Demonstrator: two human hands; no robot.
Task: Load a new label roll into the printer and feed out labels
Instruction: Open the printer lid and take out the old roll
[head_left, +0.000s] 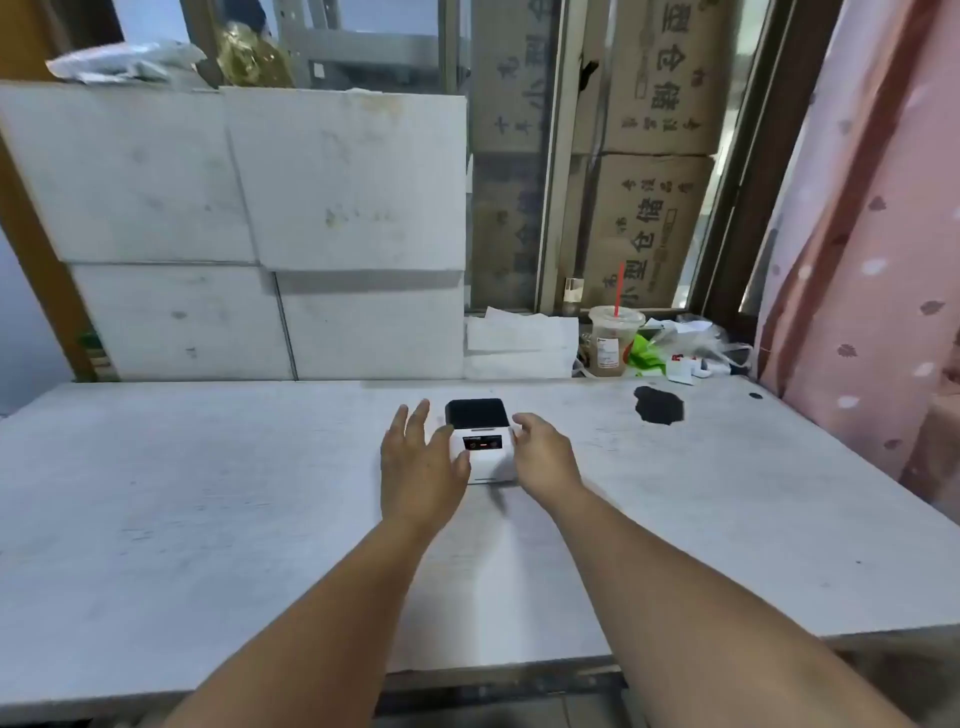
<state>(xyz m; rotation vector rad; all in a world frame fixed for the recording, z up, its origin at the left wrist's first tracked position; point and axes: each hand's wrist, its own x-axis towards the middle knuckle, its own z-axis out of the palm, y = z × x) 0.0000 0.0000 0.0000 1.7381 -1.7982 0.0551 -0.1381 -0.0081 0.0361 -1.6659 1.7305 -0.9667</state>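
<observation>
A small white label printer (485, 447) with a dark lid on top and a small lit panel on its front stands on the white table (208, 493), its lid closed. My left hand (421, 462) hovers at the printer's left side, fingers spread, thumb near the front panel. My right hand (545, 452) is at the printer's right side, fingers curled toward its edge; I cannot tell whether it touches. No label roll is in view.
White foam boxes (260, 234) are stacked along the table's back left. At the back right stand a plastic drink cup with a red straw (613, 343), plastic bags and litter (685, 348). A black stain (658, 405) marks the table. A pink curtain (872, 260) hangs at right.
</observation>
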